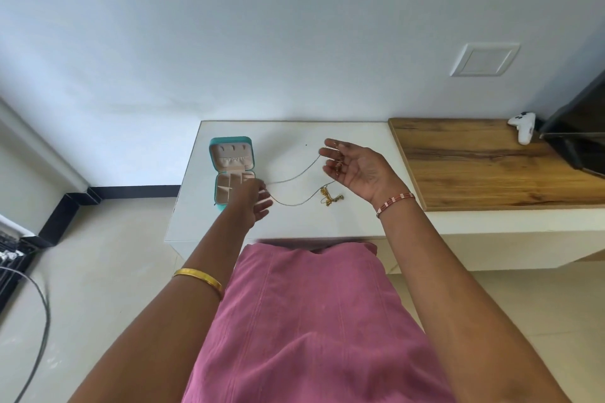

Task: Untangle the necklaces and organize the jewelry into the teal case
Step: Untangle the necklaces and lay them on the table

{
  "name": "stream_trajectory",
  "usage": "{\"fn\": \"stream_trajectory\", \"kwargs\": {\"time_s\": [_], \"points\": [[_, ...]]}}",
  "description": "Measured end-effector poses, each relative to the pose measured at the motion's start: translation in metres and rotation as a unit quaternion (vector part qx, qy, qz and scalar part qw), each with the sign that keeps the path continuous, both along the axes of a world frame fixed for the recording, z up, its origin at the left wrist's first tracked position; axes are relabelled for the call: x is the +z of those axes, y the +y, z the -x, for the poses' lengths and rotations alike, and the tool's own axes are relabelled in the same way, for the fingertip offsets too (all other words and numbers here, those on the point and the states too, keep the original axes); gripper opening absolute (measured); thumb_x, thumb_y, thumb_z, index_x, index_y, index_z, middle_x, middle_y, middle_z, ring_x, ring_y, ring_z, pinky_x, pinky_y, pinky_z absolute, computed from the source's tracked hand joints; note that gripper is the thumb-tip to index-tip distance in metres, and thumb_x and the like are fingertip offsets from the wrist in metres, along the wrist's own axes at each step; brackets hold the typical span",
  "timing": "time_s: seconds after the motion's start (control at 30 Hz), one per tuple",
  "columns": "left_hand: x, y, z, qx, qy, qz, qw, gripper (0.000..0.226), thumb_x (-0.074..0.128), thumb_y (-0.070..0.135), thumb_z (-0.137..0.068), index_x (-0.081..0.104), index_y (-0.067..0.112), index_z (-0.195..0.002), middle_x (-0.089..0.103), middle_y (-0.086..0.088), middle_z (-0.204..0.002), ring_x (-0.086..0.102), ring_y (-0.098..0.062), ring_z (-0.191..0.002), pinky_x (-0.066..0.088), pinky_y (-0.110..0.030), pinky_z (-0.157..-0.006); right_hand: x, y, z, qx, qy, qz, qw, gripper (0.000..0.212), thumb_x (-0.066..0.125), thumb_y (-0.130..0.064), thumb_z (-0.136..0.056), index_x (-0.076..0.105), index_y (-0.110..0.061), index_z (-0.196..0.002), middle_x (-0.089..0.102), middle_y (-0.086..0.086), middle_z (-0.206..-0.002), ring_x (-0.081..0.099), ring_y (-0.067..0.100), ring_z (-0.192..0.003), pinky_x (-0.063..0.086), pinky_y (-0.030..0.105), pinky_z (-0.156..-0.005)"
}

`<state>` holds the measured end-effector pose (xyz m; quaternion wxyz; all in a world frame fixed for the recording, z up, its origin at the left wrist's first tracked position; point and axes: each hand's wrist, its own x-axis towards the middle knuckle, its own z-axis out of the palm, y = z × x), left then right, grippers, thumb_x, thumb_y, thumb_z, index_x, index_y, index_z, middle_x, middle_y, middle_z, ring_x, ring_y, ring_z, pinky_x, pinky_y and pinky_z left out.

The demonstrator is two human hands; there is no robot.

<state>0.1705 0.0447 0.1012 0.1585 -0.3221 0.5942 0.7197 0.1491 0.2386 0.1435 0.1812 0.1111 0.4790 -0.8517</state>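
The teal case lies open on the white table at the left, its pale lid pockets and compartments showing. A thin silver chain stretches in a loop between both hands. My left hand pinches one end beside the case's near right corner. My right hand is raised palm-up to the right, its fingers holding the chain's other end with small pieces bunched there. A tangled gold necklace lies on the table below the right hand.
A wooden top adjoins the table on the right, with a white game controller and a dark screen at its far end. Cables lie on the floor at the left. A wall stands behind the table.
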Motion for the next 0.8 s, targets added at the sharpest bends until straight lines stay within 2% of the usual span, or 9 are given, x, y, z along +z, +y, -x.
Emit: {"fn": "stream_trajectory", "kwargs": {"time_s": [0.07,0.13,0.23,0.33,0.47,0.6,0.67,0.8], "points": [[0.003,0.006,-0.002,-0.011,0.001,0.004,1.0,0.022,0.043,0.014,-0.094,0.05,0.008,-0.113,0.049,-0.011,-0.107,0.057,-0.028,-0.084,0.043,-0.036,-0.081,0.005,-0.007,-0.001,0.026,-0.003,0.006,1.0,0.024,0.037,-0.005,-0.096,0.061,-0.002,-0.093,0.072,0.011,-0.078,0.067,0.021,-0.07,0.059,0.028,-0.068],[0.007,0.014,-0.002,-0.032,0.018,0.023,0.999,0.029,0.044,0.013,-0.094,0.046,0.008,-0.122,0.048,-0.013,-0.11,0.058,-0.03,-0.085,0.044,-0.039,-0.084,0.009,-0.014,-0.004,0.044,-0.003,-0.002,0.999,0.025,0.035,-0.002,-0.095,0.06,0.0,-0.096,0.072,0.013,-0.082,0.069,0.023,-0.074,0.057,0.031,-0.073],[0.015,0.022,-0.002,-0.084,0.05,0.019,0.995,0.016,0.044,0.014,-0.095,0.056,0.007,-0.102,0.059,-0.012,-0.102,0.06,-0.023,-0.075,0.047,-0.037,-0.085,0.011,-0.023,-0.01,0.059,0.003,-0.05,0.997,0.025,0.032,0.002,-0.095,0.057,0.003,-0.101,0.066,0.016,-0.09,0.065,0.026,-0.081,0.056,0.031,-0.076],[0.018,0.026,-0.005,-0.099,0.066,-0.037,0.992,0.023,0.04,0.015,-0.095,0.061,0.01,-0.086,0.064,-0.008,-0.088,0.062,-0.021,-0.078,0.048,-0.031,-0.079,0.008,-0.027,-0.017,0.067,0.014,-0.107,0.992,0.023,0.037,0.005,-0.094,0.054,0.006,-0.11,0.064,0.018,-0.092,0.065,0.026,-0.08,0.056,0.031,-0.075],[0.014,0.03,-0.011,-0.097,0.07,-0.084,0.989,0.026,0.037,0.014,-0.096,0.06,0.009,-0.085,0.064,-0.007,-0.084,0.061,-0.021,-0.078,0.047,-0.03,-0.078,0.004,-0.031,-0.022,0.036,0.026,-0.18,0.983,0.023,0.046,0.006,-0.091,0.054,0.009,-0.112,0.064,0.017,-0.084,0.065,0.025,-0.075,0.056,0.029,-0.071],[0.012,0.035,-0.015,-0.087,0.07,-0.086,0.99,0.024,0.039,0.013,-0.095,0.06,0.01,-0.084,0.063,-0.007,-0.083,0.059,-0.02,-0.076,0.047,-0.029,-0.076,0.003,-0.036,-0.025,-0.003,0.032,-0.204,0.978,0.022,0.05,0.009,-0.088,0.055,0.013,-0.109,0.062,0.017,-0.077,0.063,0.022,-0.07,0.057,0.031,-0.073],[0.01,0.035,-0.016,-0.054,0.069,-0.072,0.994,0.02,0.043,0.011,-0.093,0.061,0.009,-0.085,0.061,-0.007,-0.083,0.056,-0.019,-0.073,0.047,-0.027,-0.072,0.004,-0.038,-0.026,-0.017,0.032,-0.212,0.977,0.021,0.051,0.008,-0.088,0.056,0.013,-0.108,0.064,0.018,-0.082,0.062,0.02,-0.07,0.056,0.025,-0.068],[0.003,0.029,-0.02,0.028,0.068,-0.072,0.995,0.02,0.045,0.008,-0.092,0.061,0.007,-0.08,0.057,-0.007,-0.076,0.054,-0.018,-0.067,0.048,-0.026,-0.065,0.005,-0.04,-0.025,-0.061,0.024,-0.223,0.973,0.016,0.052,0.004,-0.089,0.061,0.004,-0.103,0.065,0.02,-0.098,0.063,0.022,-0.081,0.051,0.025,-0.072]]}}
